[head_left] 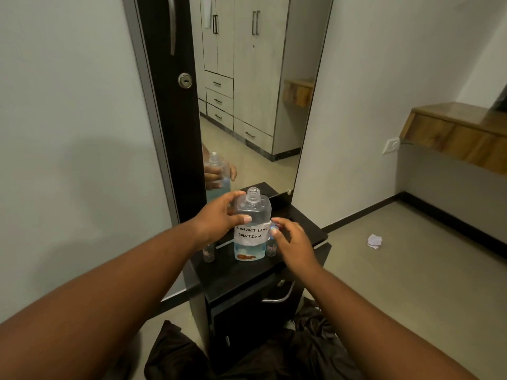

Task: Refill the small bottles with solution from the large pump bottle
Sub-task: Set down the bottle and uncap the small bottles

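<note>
L hand (219, 218) is gripping the large bottle (251, 229) by its shoulder, thumb lying across the front just above the label, fingers wrapped behind. Prob. steadying it upright while neck is open: pump/cap is off, threaded mouth showing, pump not visible anywhere. Bottle is standing (or just lifting, can't tell) on the black cabinet top (247, 272), in front of the mirror (247, 91).

R hand (290, 239) is hovering at the bottle's rt edge, fingers loosely curled, tips touching label side; can't tell if it's holding anything small.

Small bottle (208, 253) standing left of the big one, partly behind L wrist; second small bottle (271, 249) at rt, half hidden by R hand. Both close by, handy for pouring.

Materials: large bottle is clear flexible-looking plastic, flat-sided w/ rounded shoulders, bluish liquid only in lower part. Paper label is handwritten "CONTACT LENS SOLUTION". Cabinet top is glossy dark laminate. Small bottles are clear, slim, cylindrical; fill level unreadable.
</note>
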